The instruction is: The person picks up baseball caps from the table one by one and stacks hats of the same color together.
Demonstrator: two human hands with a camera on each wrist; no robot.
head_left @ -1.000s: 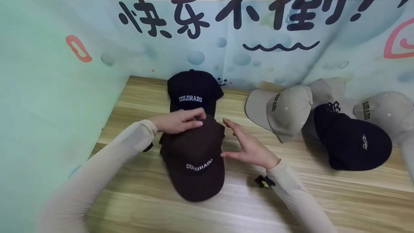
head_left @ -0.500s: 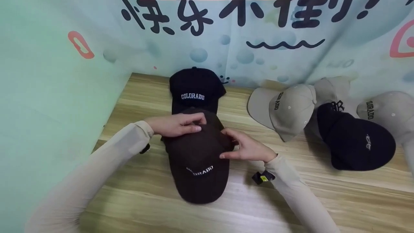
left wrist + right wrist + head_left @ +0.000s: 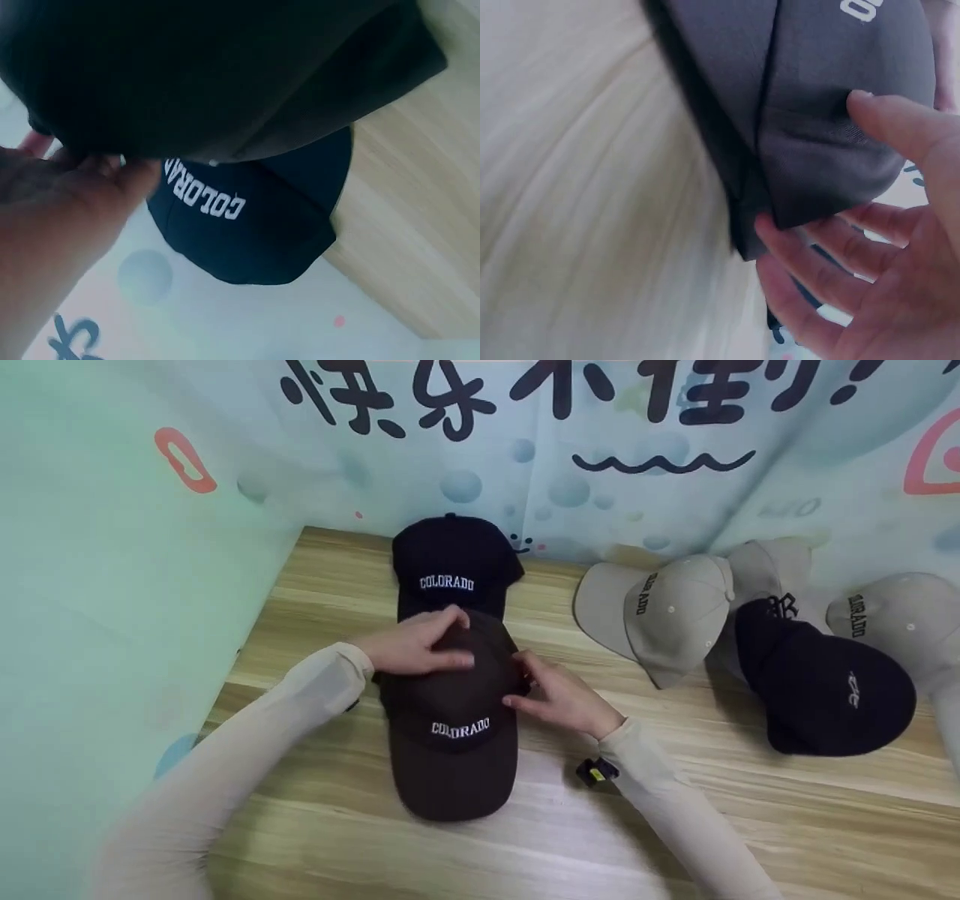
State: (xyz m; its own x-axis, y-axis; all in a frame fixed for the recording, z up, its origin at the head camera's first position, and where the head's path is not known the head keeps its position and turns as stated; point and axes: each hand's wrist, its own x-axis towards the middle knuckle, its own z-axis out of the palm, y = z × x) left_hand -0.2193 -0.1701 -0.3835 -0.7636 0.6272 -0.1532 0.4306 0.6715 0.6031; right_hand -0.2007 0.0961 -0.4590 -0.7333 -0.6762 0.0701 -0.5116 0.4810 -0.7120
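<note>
A dark brown baseball cap (image 3: pixel 454 769) with white COLORADO lettering lies in front of me, brim toward me. My left hand (image 3: pixel 412 643) grips its crown from the left and back, thumb on the crown; some fingertips are hidden behind the cloth. From the right, my right hand (image 3: pixel 566 694) holds the cap's side edge; the right wrist view shows the thumb on the crown and the fingers at the lower rim. Under that rim shows a second dark edge (image 3: pixel 746 225), perhaps another cap. Just behind, a black COLORADO cap (image 3: pixel 450 555) faces forward, its brim partly covered.
To the right stand a beige cap (image 3: pixel 667 615) on its side, a navy cap (image 3: pixel 840 697) and more beige caps (image 3: pixel 904 607) along the back. A printed cloth (image 3: pixel 480 472) hangs behind the wooden table (image 3: pixel 570 825), with a pale green wall (image 3: pixel 75 622) at left.
My right hand has come in from beside the brown cap to its side edge. The brown cap tipped forward, hiding some lettering, then came back level with the word fully visible.
</note>
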